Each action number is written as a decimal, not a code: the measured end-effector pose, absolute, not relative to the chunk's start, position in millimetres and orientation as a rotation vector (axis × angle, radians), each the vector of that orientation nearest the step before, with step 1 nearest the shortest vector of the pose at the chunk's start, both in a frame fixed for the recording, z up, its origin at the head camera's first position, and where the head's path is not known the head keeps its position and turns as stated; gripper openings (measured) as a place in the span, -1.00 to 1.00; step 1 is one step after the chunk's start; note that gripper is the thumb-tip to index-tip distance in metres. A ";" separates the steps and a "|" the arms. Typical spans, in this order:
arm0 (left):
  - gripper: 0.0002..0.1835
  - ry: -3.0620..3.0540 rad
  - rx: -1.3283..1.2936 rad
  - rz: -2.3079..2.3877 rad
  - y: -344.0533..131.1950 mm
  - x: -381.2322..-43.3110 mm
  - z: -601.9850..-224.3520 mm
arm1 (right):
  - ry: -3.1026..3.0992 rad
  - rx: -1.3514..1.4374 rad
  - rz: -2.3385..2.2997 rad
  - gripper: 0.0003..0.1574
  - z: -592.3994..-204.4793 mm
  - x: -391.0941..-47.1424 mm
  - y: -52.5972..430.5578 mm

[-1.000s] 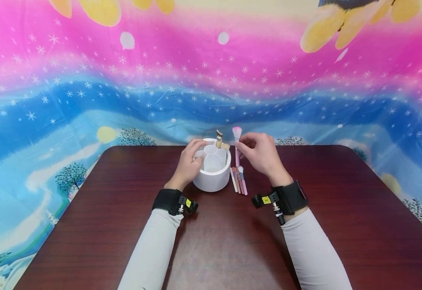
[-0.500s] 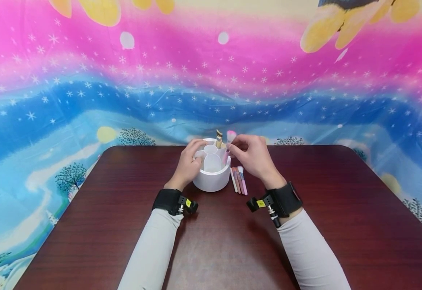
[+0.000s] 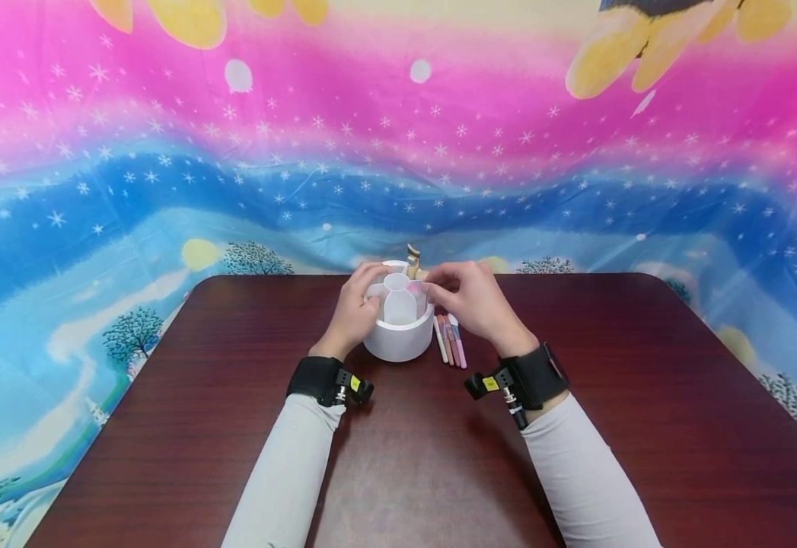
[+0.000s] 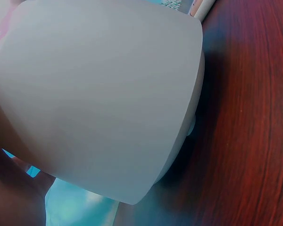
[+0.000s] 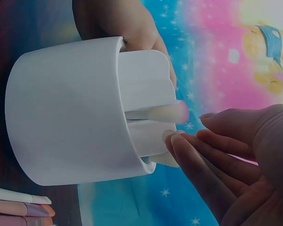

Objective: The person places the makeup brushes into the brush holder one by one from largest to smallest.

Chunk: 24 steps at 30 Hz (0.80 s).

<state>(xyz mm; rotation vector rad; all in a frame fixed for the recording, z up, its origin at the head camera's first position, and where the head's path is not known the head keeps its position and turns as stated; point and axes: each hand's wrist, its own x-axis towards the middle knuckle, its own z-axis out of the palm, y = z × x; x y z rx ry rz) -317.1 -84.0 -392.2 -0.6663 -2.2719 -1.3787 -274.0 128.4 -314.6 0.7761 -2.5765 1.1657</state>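
A white round brush holder (image 3: 398, 346) with inner dividers stands on the table. My left hand (image 3: 357, 304) grips its left rim, fingers over the far side and thumb at the near side. In the right wrist view, a makeup brush (image 5: 167, 113) with pale, pink-tipped bristles stands inside the holder, its handle hidden by the wall. My right hand (image 5: 226, 155) is just off those bristles, thumb and fingers apart, holding nothing. A brush with gold and brown parts (image 3: 412, 262) rises from the holder's back compartment.
Several makeup brushes (image 3: 451, 342) lie side by side on the table, right of the holder. The dark red-brown table (image 3: 398, 457) reaches back to a colourful printed cloth (image 3: 398, 167). Each wrist wears a black strap with a camera.
My right hand has moved left to the holder, lowered the pink-tipped brush into its right side and let go of it. My left hand has stayed on the rim.
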 end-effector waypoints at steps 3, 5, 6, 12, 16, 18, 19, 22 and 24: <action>-0.40 -2.270 -0.665 -1.379 -83.9 -317.9 -392.8 | -2.577 0.757 1.135 -0.83 -313.7 -275.1 130.5; -0.40 -2.266 -0.667 -1.376 -83.8 -318.5 -392.9 | -2.565 0.749 1.120 -0.82 -313.3 -276.2 132.1; -0.40 -2.265 -0.667 -1.374 -83.8 -318.6 -392.9 | -2.554 0.745 1.115 -0.82 -313.2 -276.9 133.0; -0.39 -2.260 -0.671 -1.368 -83.7 -319.0 -392.9 | -2.493 0.616 1.060 -0.86 -314.7 -280.5 140.4; -0.40 -2.264 -0.674 -1.363 -83.8 -318.5 -392.4 | -2.520 0.467 0.963 -0.89 -318.6 -284.4 148.1; -0.40 -2.262 -0.677 -1.362 -84.0 -318.3 -391.9 | -2.564 0.409 0.925 -0.88 -321.4 -286.8 152.5; -0.40 -2.258 -0.680 -1.362 -84.1 -318.2 -391.6 | -2.591 0.392 0.913 -0.89 -322.8 -287.9 154.6; -0.40 -2.243 -0.688 -1.363 -84.1 -317.8 -390.9 | -2.726 0.353 0.852 -0.89 -328.0 -290.3 160.8; -0.40 -2.235 -0.693 -1.364 -84.1 -317.6 -390.7 | -2.829 0.350 0.802 -0.88 -331.6 -291.8 163.8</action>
